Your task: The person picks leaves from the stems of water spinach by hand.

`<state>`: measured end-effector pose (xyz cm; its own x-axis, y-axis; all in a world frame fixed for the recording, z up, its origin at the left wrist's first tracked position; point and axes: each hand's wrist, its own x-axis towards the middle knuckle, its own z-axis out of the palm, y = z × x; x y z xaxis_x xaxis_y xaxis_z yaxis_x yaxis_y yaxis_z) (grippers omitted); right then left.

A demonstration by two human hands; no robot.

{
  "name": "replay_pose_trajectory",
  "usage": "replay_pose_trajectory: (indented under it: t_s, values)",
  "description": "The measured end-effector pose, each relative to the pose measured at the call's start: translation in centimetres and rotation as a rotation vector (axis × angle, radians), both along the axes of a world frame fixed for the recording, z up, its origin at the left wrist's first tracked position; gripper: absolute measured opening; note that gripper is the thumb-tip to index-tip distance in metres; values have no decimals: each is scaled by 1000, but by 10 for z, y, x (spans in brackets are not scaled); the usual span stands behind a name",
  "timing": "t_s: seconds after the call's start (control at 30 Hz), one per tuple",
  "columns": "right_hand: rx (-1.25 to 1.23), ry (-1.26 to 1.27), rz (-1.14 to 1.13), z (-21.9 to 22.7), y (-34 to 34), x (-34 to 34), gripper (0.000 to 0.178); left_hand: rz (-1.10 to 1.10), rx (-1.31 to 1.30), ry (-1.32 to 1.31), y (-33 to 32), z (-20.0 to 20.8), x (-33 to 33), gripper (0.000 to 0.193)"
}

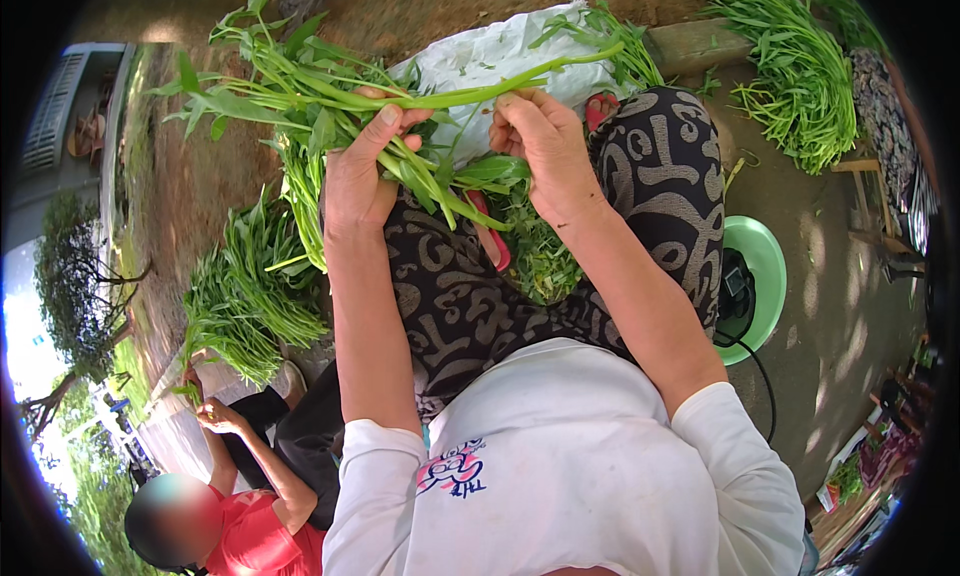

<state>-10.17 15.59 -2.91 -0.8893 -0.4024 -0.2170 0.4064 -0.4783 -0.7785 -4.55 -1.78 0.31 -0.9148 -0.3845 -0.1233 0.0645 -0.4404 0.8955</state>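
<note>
My left hand (pixel 362 176) is closed around a bunch of leafy water spinach (pixel 310 91). The leaves fan out to the upper left, and one thick stem (pixel 480 94) reaches right past my other hand. Just below that stem, my right hand (pixel 548 146) is closed in a pinch, its fingertips together; whatever they hold is too small to make out. Between my knees lies a heap of chopped leaves and trimmings (pixel 540 251). A white sack (pixel 480 51) is spread beyond my hands, with more greens at its right end.
Piles of greens lie at left (pixel 250 296) and far right (pixel 800 86). A light green basin (pixel 765 276) holding a dark object with a black cable stands by my right knee. A wooden stool (pixel 865 196) is farther right. At lower left, a person in red (pixel 255 531) handles greens.
</note>
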Motion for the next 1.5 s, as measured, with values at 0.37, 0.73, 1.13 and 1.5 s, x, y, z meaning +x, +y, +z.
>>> replay_pose_trajectory:
  t_s: [0.37, 0.73, 1.13, 1.5]
  values:
    - [65, 20, -162, -13, 14, -20, 19, 49, 256, 88, -16, -10, -5, 22]
    - [138, 253, 468, 7, 3, 6, 36, -28, 122, 40, -5, -1, -1, 28]
    - [229, 284, 257, 0, 22, -16, 21, 45, 313, 107, -31, -12, 6, 27]
    - [544, 532, 151, 6, 33, -18, 18, 24, 334, 169, -33, -11, 7, 26]
